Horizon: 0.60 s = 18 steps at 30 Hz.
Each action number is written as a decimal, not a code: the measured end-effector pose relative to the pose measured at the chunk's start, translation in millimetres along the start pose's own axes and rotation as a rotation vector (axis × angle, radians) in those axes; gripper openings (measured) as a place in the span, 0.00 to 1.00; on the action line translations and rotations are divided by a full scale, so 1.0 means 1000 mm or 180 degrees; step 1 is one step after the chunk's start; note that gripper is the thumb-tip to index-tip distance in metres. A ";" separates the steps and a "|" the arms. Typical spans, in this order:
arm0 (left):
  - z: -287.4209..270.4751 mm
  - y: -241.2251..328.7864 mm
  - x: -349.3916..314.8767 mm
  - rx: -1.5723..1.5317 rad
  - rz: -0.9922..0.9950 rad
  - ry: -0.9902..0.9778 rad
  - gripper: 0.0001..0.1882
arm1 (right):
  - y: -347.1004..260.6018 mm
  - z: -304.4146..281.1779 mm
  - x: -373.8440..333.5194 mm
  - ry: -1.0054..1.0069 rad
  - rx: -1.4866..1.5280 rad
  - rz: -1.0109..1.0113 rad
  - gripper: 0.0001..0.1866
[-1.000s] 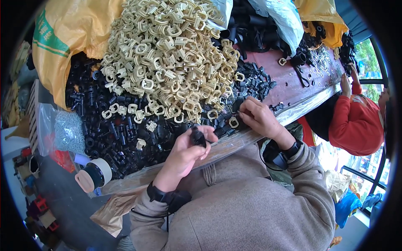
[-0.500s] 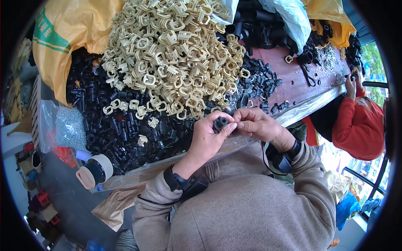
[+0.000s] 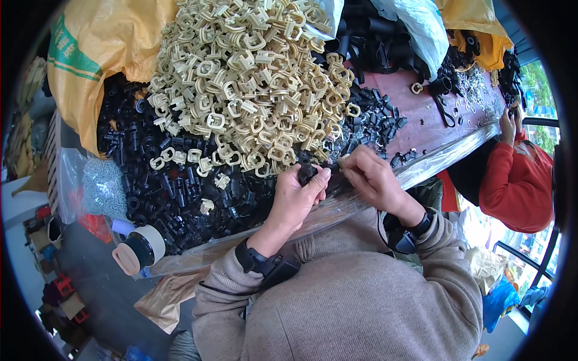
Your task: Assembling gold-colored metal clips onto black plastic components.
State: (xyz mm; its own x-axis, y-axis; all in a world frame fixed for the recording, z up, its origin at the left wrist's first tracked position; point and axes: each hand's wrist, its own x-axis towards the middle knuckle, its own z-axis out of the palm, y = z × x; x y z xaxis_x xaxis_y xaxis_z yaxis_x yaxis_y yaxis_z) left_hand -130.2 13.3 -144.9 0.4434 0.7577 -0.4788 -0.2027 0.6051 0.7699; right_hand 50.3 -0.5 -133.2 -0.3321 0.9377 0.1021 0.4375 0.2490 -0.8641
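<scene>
My left hand [image 3: 296, 201] is closed round a black tubular plastic part [image 3: 306, 172], which points up from between thumb and fingers. To its right, my right hand [image 3: 374, 182] has its fingertips pinched together over the small black pieces near the table's front edge; whatever is in the pinch is too small to make out. Beyond both hands rises a big heap of cream plastic clips [image 3: 253, 84]. Loose black plastic parts [image 3: 174, 186] spread to the left of my left hand, and small black pieces [image 3: 382, 114] lie beyond my right hand.
A yellow woven sack [image 3: 108, 42] and a clear bag of small screws [image 3: 103, 186] stand at the left. Near the left corner is a round container [image 3: 139, 248]. The plastic-wrapped table edge [image 3: 445, 150] runs in front of me. At the right works a person in red [image 3: 518, 186].
My hands have drawn apart. The right has moved slightly away from the left with its fingers raised, and the black part in my left hand has tilted more upright.
</scene>
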 end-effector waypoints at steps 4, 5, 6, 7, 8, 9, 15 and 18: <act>0.004 0.001 -0.006 -0.0492 -0.0206 -0.0174 0.09 | 0.000 0.001 0.005 0.0462 -0.1448 -0.0203 0.06; 0.003 0.000 -0.007 -0.0485 -0.0191 -0.0172 0.09 | -0.006 0.000 0.005 0.0361 -0.1120 -0.0212 0.06; 0.003 -0.001 -0.009 -0.0552 -0.0201 -0.0196 0.09 | -0.012 -0.002 0.005 0.0257 -0.0792 -0.0221 0.06; 0.002 -0.002 -0.011 -0.0620 -0.0211 -0.0220 0.09 | -0.016 -0.002 0.005 0.0151 -0.0464 -0.0229 0.06; 0.001 -0.003 -0.012 -0.0689 -0.0223 -0.0244 0.09 | -0.019 0.000 0.004 0.0152 -0.0464 -0.0243 0.06; 0.002 -0.004 -0.013 -0.0687 -0.0213 -0.0245 0.09 | -0.022 0.002 0.001 0.0109 -0.0431 -0.0335 0.07; 0.002 -0.005 -0.017 -0.0671 -0.0320 -0.0287 0.09 | -0.027 0.007 -0.004 0.0138 -0.0370 -0.0578 0.08; 0.002 -0.003 -0.017 -0.0740 -0.0417 -0.0362 0.09 | -0.027 0.009 -0.004 0.0089 -0.0358 -0.0486 0.08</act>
State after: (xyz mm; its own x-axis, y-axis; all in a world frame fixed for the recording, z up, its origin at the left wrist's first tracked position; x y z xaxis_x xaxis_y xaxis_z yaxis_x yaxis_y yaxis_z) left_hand -135.8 -2.3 -138.3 0.5714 0.6452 -0.5072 -0.3262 0.7456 0.5810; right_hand 32.3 -12.8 -114.4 -0.3790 0.8930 0.2428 0.4750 0.4129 -0.7771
